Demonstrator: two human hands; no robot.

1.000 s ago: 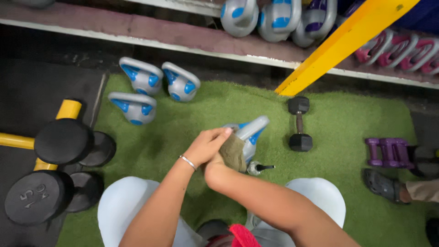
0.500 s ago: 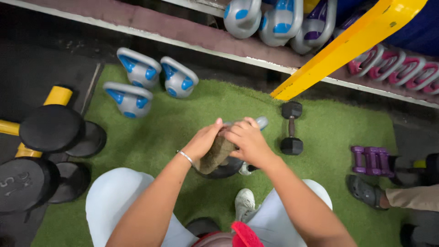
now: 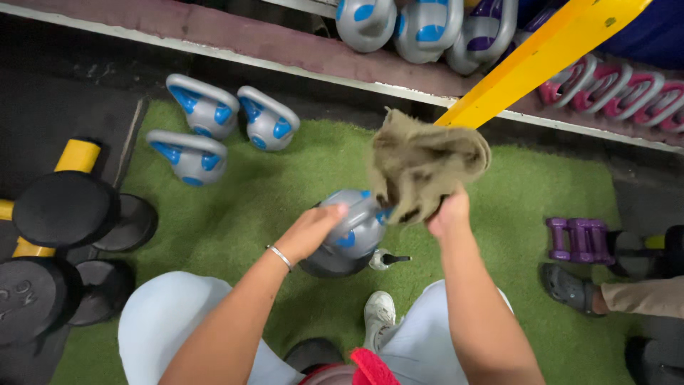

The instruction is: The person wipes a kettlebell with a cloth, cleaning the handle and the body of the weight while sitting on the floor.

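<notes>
Left hand (image 3: 313, 229) was gripping the handle of a grey-and-blue kettlebell (image 3: 347, 235) sitting on the green turf (image 3: 285, 185) between the knees. Right hand (image 3: 447, 212) was clenched on an olive cloth (image 3: 425, 165), lifted just above it. Three matching kettlebells (image 3: 214, 125) lay further back.

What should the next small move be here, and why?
Probably bring the cloth back down onto the kettlebell: the right hand holds it lifted clear, while the left hand steadies the handle.
</notes>
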